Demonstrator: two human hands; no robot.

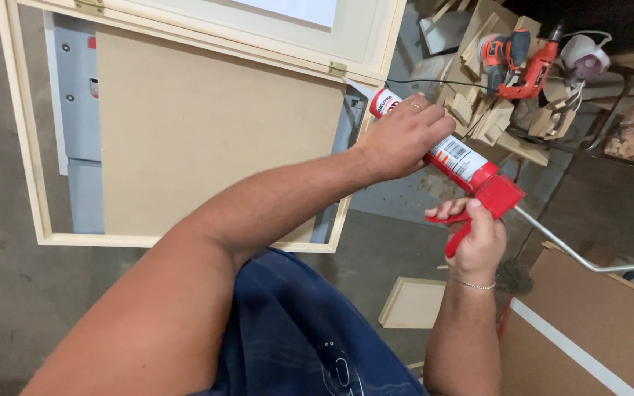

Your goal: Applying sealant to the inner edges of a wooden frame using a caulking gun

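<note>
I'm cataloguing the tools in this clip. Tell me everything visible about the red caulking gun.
The caulking gun has a red metal-looking frame with a red trigger and handle, and a bare steel push rod sticking out far behind, bent at its end. It carries a tube with a white and red label, nozzle end hidden. It lies tilted, held in the air beside the wooden frame. The right hand grips handle and trigger; the left hand wraps the tube.

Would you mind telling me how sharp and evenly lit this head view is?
Head view: the left hand and right hand on the red caulking gun are sharp and evenly lit; the upper right corner falls dark; wide-angle lens stretches the near arm.
</note>
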